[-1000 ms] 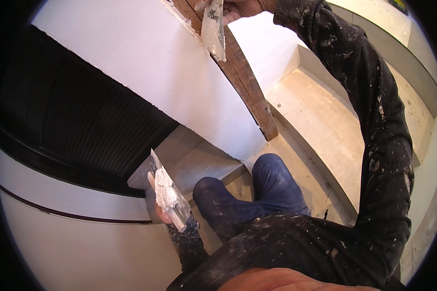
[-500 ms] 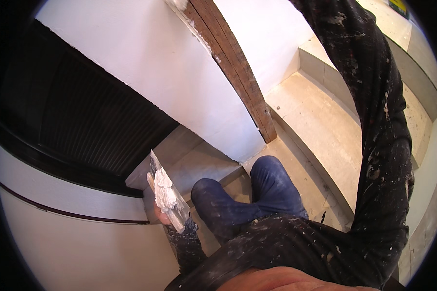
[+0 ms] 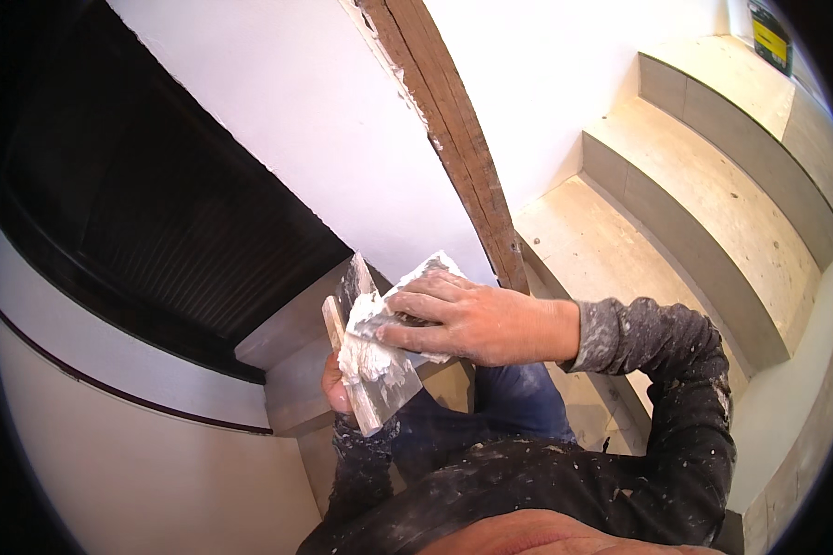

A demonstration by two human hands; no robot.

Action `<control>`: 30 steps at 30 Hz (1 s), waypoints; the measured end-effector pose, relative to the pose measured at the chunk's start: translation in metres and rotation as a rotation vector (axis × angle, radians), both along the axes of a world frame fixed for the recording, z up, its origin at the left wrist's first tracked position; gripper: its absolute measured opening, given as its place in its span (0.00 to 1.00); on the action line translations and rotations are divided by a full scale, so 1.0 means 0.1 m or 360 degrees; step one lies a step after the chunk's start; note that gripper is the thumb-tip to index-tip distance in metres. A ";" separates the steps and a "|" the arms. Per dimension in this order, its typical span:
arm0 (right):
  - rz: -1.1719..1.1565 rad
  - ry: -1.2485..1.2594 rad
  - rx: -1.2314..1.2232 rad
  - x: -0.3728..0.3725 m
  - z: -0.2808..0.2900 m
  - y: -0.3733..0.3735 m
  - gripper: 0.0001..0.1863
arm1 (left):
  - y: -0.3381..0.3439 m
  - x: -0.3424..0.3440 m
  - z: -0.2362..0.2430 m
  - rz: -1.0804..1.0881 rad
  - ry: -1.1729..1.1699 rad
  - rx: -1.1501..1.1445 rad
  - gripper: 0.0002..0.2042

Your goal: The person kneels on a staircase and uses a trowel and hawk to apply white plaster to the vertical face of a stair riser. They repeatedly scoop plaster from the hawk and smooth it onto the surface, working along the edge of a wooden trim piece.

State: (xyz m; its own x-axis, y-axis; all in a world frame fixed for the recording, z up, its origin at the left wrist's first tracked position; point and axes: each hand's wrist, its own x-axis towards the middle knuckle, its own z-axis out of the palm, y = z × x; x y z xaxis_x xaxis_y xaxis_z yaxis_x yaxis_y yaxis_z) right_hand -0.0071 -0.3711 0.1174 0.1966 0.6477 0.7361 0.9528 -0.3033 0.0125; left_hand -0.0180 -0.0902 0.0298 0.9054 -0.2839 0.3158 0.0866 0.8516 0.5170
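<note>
My left hand (image 3: 336,384) is closed round the back of a wide filling knife (image 3: 393,393), which has a thin blade and a pale wooden back edge. A thick lump of white plaster (image 3: 363,356) lies on that blade. My right hand (image 3: 477,324) grips a second plaster-smeared filling knife (image 3: 435,265), fingers laid over its face and thumb hidden. Its edge meets the plaster on the left knife, so the two tools overlap in front of my knees. Dried white specks cover both of my dark sleeves.
A timber post (image 3: 453,120) with a rough plaster edge stands ahead beside a white wall (image 3: 278,111). Curved stone steps (image 3: 611,231) climb to the right, with a dark tub (image 3: 770,39) at the top. To the left is a dark ribbed opening (image 3: 167,213).
My right arm has come down from the upper right, bringing its knife onto the plaster on the left knife. My left hand has shifted slightly right. The view has tilted a little.
</note>
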 end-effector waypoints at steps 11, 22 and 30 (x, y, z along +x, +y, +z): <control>-0.0974 -0.0818 0.0424 1.12 0.95 -0.66 0.23 | 0.52 0.08 -0.07 -0.0004 0.0012 -0.0109 0.26; -0.1050 -0.0255 0.0176 0.86 0.10 -0.11 0.25 | 0.39 0.06 -0.02 0.0131 0.0189 0.0069 0.25; -0.0299 0.0180 0.0120 0.09 0.03 -0.48 0.19 | 0.40 0.05 0.41 0.0122 0.0375 0.0640 0.23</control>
